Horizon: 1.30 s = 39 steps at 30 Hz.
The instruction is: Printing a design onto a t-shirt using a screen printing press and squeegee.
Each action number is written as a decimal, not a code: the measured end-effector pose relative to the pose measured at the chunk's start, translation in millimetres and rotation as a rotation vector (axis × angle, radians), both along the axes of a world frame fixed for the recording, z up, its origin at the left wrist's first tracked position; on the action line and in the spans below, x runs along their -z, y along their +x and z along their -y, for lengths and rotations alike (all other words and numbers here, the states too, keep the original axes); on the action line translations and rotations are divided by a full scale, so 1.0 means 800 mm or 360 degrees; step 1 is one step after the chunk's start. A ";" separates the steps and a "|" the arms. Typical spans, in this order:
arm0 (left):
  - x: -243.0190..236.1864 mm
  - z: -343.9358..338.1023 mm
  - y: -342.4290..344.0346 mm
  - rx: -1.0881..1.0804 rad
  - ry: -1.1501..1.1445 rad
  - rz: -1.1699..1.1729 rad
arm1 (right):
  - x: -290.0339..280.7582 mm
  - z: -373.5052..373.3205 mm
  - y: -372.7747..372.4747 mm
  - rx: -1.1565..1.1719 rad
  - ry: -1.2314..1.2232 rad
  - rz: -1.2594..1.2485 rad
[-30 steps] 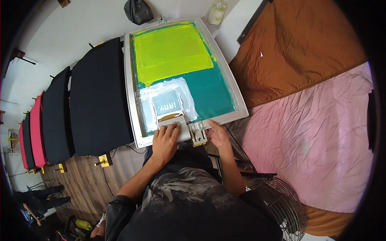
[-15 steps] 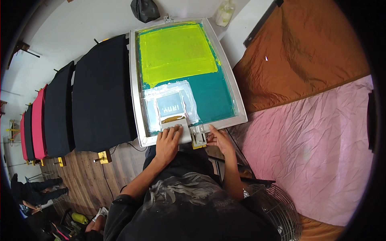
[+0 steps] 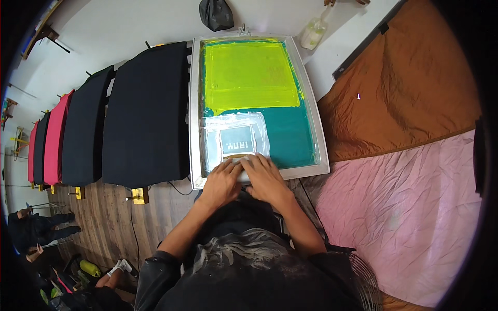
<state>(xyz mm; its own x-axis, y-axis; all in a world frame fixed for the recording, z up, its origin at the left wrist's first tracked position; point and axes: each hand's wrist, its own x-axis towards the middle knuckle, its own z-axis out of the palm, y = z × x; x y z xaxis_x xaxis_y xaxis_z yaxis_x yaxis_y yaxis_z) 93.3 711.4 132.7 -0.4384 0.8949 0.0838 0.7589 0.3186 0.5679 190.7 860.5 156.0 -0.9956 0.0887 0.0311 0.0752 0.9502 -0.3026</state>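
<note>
A silk-screen printing frame (image 3: 322, 150) with a pale metal rim lies in front of me. Its teal mesh (image 3: 289, 137) carries a large yellow-green coated area (image 3: 251, 72) at the far end and white ink (image 3: 213, 136) around small lettering at the near left. Both hands grip a squeegee (image 3: 243, 177) at the frame's near edge, its brownish blade just beyond my fingers. My left hand (image 3: 222, 181) is closed over the squeegee's left part. Beside it, my right hand (image 3: 265, 180) is closed over the right part, with the fingers pointing away. Much of the squeegee is hidden under them.
Black fabric (image 3: 146, 114) covers the board to the left; more black and red boards (image 3: 58, 137) follow. Brown cloth (image 3: 399, 83) and pink cloth (image 3: 394, 223) spread at the right. A wire fan guard (image 3: 369, 285) is by my right side. Other people (image 3: 44, 227) are at lower left.
My right hand has moved from the frame's near-edge clamp to the squeegee, beside my left hand. The clamp is now hidden. The view has shifted, so the frame appears further right.
</note>
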 end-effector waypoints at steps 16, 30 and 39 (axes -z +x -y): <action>-0.025 -0.039 -0.069 0.0007 -0.0667 0.0298 | -0.019 -0.027 -0.084 0.0143 -0.0325 0.0689; -0.008 -0.061 -0.207 0.0043 -0.0517 0.0060 | -0.014 -0.052 -0.214 0.0167 -0.0139 0.0653; -0.008 -0.038 -0.155 -0.0147 -0.0373 0.0106 | 0.001 -0.037 -0.173 0.0076 -0.0237 0.0471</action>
<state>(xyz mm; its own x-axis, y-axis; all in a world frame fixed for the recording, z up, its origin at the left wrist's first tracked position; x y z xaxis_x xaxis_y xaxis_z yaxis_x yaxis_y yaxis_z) -30.6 741.7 139.2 -0.5170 0.8423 -0.1526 0.6839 0.5136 0.5182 52.3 889.8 155.2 -0.9540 0.1173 -0.2758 0.2240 0.8905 -0.3961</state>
